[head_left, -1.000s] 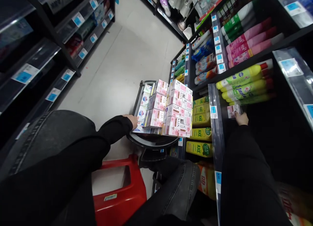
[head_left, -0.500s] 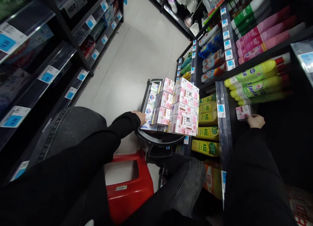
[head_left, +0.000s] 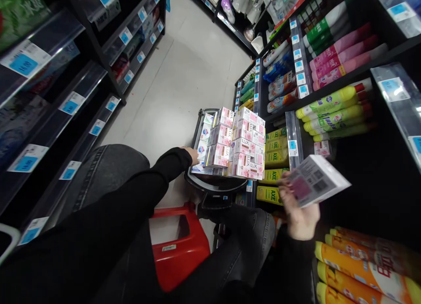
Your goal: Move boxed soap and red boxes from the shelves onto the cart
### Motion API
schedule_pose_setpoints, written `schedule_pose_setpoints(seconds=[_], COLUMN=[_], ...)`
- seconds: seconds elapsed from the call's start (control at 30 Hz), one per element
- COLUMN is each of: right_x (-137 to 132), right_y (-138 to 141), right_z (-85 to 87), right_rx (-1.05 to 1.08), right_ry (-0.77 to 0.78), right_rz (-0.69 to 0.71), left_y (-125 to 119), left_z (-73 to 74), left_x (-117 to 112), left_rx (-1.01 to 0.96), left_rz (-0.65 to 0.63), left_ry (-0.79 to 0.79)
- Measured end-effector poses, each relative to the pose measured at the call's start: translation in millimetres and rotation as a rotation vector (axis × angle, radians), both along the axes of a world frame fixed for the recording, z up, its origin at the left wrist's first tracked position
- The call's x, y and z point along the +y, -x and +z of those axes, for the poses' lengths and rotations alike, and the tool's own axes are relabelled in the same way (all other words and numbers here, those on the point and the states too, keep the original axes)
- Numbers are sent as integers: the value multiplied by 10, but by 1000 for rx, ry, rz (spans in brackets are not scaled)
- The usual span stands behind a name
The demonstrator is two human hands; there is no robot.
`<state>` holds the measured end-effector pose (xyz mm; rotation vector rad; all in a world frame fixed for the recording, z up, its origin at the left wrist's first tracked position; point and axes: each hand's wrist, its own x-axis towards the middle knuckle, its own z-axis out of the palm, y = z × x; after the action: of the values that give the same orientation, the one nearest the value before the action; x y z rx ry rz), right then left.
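My right hand [head_left: 301, 216] is raised in front of the right shelf, its fingers around a white soap box [head_left: 317, 181] with a pink patch and printed codes. The box is tilted and slightly blurred. Behind it, a pink and white LUX soap box [head_left: 321, 148] lies on the dark shelf beside yellow bottles. My left hand [head_left: 190, 156] is at the left edge of a black-rimmed carrier [head_left: 223, 190], against white boxes with blue logos [head_left: 202, 150]; its fingertips are hidden. Stacked LUX soap boxes [head_left: 245, 144] fill the carrier's top.
Yellow AXE bottles [head_left: 269, 194] stand below the shelf edge, with orange bottles [head_left: 358, 256] lower right. A red plastic stool [head_left: 184, 262] is between my legs. Another shelf [head_left: 62, 107] with price tags runs along the left of the grey floor aisle [head_left: 177, 72].
My right hand has moved left and nearer from the shelf, where a LUX box remains, and now holds a soap box. The view has shifted slightly; my left hand stays at the carrier.
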<state>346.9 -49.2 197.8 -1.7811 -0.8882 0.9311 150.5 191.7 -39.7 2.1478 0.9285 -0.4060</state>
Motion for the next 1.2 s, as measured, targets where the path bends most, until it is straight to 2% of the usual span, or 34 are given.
schedule_pose_setpoints(seconds=[0.03, 0.13, 0.2, 0.33, 0.4, 0.47, 0.57, 0.63, 0.73, 0.8, 0.87, 0.97, 1.03, 1.1, 1.2], right_x=[36, 163, 253, 460, 570, 663, 743, 759, 780, 819, 885, 1044, 1214, 1453, 1906], right_y=[138, 452, 579, 739, 843, 973, 1141, 1171, 1064, 931, 781, 556, 414, 295, 212], right_z=[-114, -405, -567, -911, -1083, -1216, -1288, -1258, -1149, -1056, -953, -792, -700, -647, -683], right_rx=[148, 416, 533, 668, 672, 642, 580, 513, 260, 70, -22, -1, -10, -166, -646], right_ry=[-7, -24, -47, -76, -86, -122, -167, -117, -18, 24, 78, 159, 198, 259, 404], right_rz=[-25, -83, -112, -251, -333, -390, -391, -338, -269, -205, -84, 110, 200, 236, 242], left_y=[11, 28, 13, -75, -123, -153, -151, -129, -101, -97, -102, -109, -103, -85, -43], left_z=[32, 171, 295, 514, 566, 576, 549, 526, 506, 513, 544, 628, 683, 705, 656], left_x=[20, 75, 75, -64, -162, -237, -281, -275, -245, -228, -216, -203, -197, -198, -220], left_rx=[7, -22, -190, -743, -909, -999, -1053, -1081, -1139, -1152, -1146, -1123, -1023, -807, -370], left_rz=[-10, -57, -101, -99, -77, -64, 21, 122, 231, 243, 219, 168, 172, 231, 253], left_ry=[8, 62, 247, 786, 924, 990, 1059, 1129, 1179, 1128, 1051, 945, 804, 506, -56])
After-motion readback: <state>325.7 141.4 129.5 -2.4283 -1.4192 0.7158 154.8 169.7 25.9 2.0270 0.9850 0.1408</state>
